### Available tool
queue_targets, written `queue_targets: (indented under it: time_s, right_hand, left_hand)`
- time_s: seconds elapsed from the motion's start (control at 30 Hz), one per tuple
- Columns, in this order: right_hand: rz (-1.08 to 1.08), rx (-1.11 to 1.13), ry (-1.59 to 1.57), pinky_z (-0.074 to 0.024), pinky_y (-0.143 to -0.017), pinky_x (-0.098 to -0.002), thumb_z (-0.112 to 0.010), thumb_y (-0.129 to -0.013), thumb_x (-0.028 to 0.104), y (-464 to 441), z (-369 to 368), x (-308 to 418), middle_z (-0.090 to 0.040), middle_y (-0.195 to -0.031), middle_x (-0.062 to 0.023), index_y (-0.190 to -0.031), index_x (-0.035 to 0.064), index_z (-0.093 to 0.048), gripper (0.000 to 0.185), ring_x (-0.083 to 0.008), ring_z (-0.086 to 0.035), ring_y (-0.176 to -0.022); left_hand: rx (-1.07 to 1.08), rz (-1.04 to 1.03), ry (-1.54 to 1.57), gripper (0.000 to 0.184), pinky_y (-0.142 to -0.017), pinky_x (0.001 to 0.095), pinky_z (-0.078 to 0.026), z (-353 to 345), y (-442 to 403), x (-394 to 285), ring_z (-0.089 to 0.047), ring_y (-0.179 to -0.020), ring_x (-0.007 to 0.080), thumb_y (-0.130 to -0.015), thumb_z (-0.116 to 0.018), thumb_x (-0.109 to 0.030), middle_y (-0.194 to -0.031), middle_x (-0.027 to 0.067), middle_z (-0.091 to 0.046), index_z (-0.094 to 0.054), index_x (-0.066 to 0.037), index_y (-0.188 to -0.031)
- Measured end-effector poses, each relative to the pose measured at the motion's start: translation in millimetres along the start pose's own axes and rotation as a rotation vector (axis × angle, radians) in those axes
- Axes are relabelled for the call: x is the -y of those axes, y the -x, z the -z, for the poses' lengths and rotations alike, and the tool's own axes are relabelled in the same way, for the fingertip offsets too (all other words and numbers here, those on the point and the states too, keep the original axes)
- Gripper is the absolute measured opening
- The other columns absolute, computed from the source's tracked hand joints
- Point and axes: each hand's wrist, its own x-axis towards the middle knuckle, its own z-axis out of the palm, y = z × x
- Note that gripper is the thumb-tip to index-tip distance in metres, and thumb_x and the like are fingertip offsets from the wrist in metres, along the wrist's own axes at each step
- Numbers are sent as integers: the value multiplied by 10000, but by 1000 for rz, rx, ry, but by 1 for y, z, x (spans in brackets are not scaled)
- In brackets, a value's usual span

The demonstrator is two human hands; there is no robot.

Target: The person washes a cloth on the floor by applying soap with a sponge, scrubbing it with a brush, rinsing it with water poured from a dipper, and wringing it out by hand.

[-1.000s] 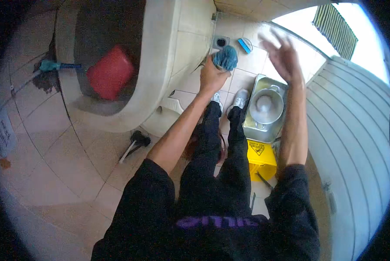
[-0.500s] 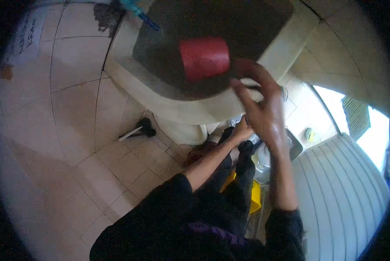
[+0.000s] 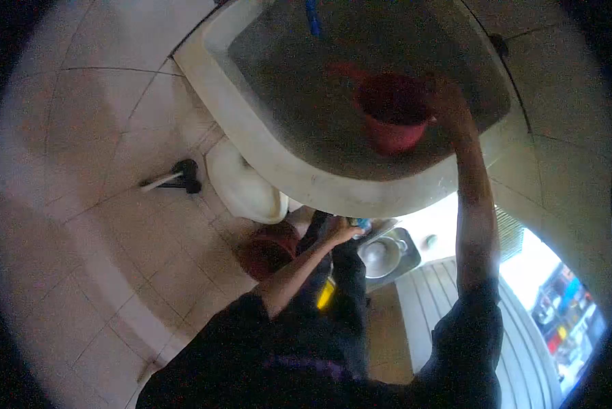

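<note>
In the water tub (image 3: 251,112) at the top, a red water dipper (image 3: 394,136) stands upright with its mouth facing me. Its handle seems to point left. My right hand (image 3: 450,105) is closed on the dipper's right rim, though shadow blurs the fingers. Lower down, near the tub's front edge, my left hand (image 3: 343,232) is closed on a small blue and white object (image 3: 362,226). The fingers cover part of that object, and its kind is unclear.
A blue hose end (image 3: 312,19) hangs over the tub. Below are a white ceramic fixture (image 3: 241,180), a dark red bucket (image 3: 268,249) and a metal pot (image 3: 379,255) in a basin. A black and white object (image 3: 176,178) lies on the tiles. A ribbed white panel (image 3: 524,327) stands right.
My right hand was apart from the dipper with its fingers spread; now it grips the rim. The dipper has turned from lying on its side to mouth up. The view has shifted.
</note>
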Motion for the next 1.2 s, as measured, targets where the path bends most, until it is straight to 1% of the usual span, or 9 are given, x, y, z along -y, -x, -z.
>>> queue_targets:
  time_s: [0.1,0.17,0.2,0.23,0.47,0.77,0.87,1.03,1.2]
  right_hand:
    - [134,-188,137,-424,-920,-446,-437,-865,171,16,43,17,-468,-1236,-192,-1252,142,-448,388,-308,-487,-1127]
    - [-220,347,450,-365,-975,-465,-479,-854,206,2,87,76,-393,-1305,-183,-1248,113,-445,407,-298,-442,-1174]
    - [-326,536,558,-346,-993,-472,-493,-850,217,-4,90,84,-368,-1328,-180,-1247,103,-444,416,-295,-427,-1190]
    - [-351,514,508,-349,-989,-471,-491,-851,224,-14,85,84,-372,-1326,-178,-1244,103,-448,413,-294,-431,-1185]
    - [-37,69,146,-374,-958,-465,-478,-863,271,-74,63,22,-400,-1307,-162,-1218,102,-476,393,-292,-458,-1154]
    - [41,-101,505,-406,-919,-458,-461,-878,331,-48,-25,-54,-436,-1284,-141,-1185,102,-512,386,-290,-492,-1115]
    - [-146,196,145,-425,-894,-453,-454,-881,356,-42,-35,-22,-463,-1259,-139,-1168,95,-528,395,-292,-518,-1081]
    - [-132,398,87,-450,-840,-456,-420,-887,417,-35,-65,2,-539,-1148,-164,-1172,76,-521,457,-313,-569,-982]
    - [-118,277,-239,-467,-780,-440,-383,-896,451,-14,-21,47,-570,-1051,-181,-1176,61,-508,496,-286,-586,-905]
  left_hand:
    - [4,31,31,933,-1064,408,-189,1,-5,6,-245,-1291,341,-589,-734,-398,-1383,209,-282,-296,-42,-1332]
    - [12,57,112,923,-1061,408,-193,-15,-21,34,-250,-1288,336,-589,-735,-403,-1384,201,-284,-309,-46,-1326]
    - [-101,-43,25,827,-948,408,-322,-30,-35,60,-404,-1141,344,-571,-748,-380,-1232,200,-430,-397,-44,-1241]
    - [-212,-138,-67,734,-836,408,-452,-28,-33,59,-557,-994,352,-553,-761,-357,-1081,199,-576,-485,-42,-1155]
    - [-273,-140,-16,761,-891,392,-419,-40,-38,77,-521,-1053,345,-551,-780,-320,-1129,230,-531,-458,6,-1158]
    - [-115,-228,134,902,-910,376,-404,-17,-19,44,-485,-1101,336,-535,-803,-394,-1167,222,-504,-384,24,-1216]
    - [144,-2,218,1246,-1094,417,-99,-6,-16,30,-63,-1346,333,-509,-804,-502,-1434,230,-97,-77,-8,-1392]
    - [173,-10,281,1324,-1099,409,-67,-5,-5,15,-8,-1351,321,-512,-747,-628,-1443,218,-33,26,-6,-1389]
    - [179,-92,239,943,-1024,386,-273,11,3,-24,-353,-1228,301,-699,-611,-607,-1364,192,-314,-245,-33,-1351]
